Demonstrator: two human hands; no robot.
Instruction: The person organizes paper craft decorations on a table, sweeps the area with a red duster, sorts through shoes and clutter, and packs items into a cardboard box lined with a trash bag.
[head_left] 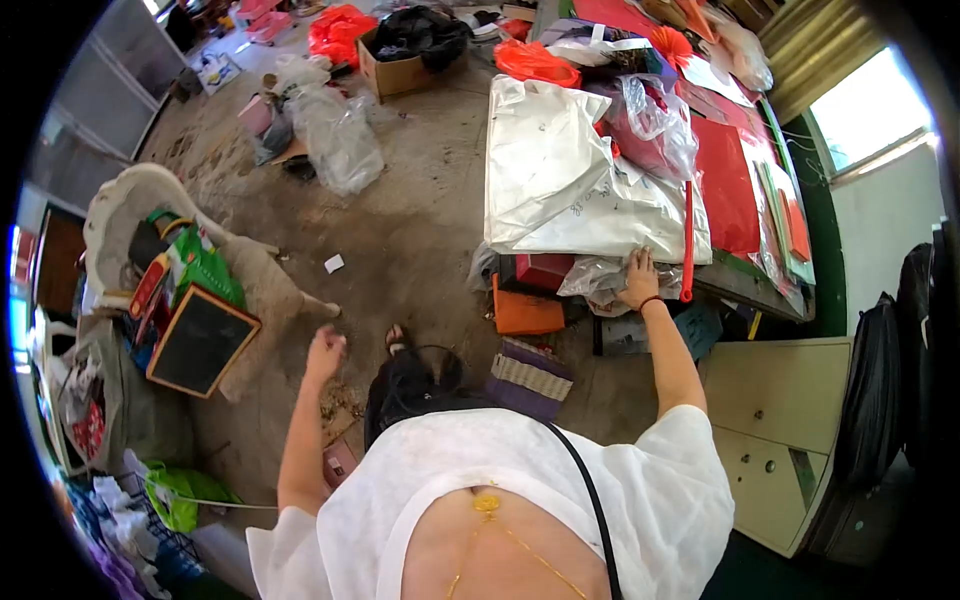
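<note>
My right hand [640, 280] lies with its fingers stretched out on the near edge of a large white plastic bag [545, 165]. The bag is spread flat over the table's front edge. Crumpled clear plastic [597, 278] sticks out just below it, beside that hand. A red rod [688, 240] hangs down to the right of my fingers. My left hand [325, 352] hangs in the air over the floor, its fingers curled in, with nothing visible in them. The closest thing to it is a pale chair [262, 300] on the left.
A framed blackboard [203, 341] and a green bag [208, 265] rest on the chair. Under the table are an orange box [527, 311] and a purple woven box [528, 378]. A cream cabinet [780, 390] stands at right. Farther back are a cardboard box [400, 78] and plastic bags [340, 140].
</note>
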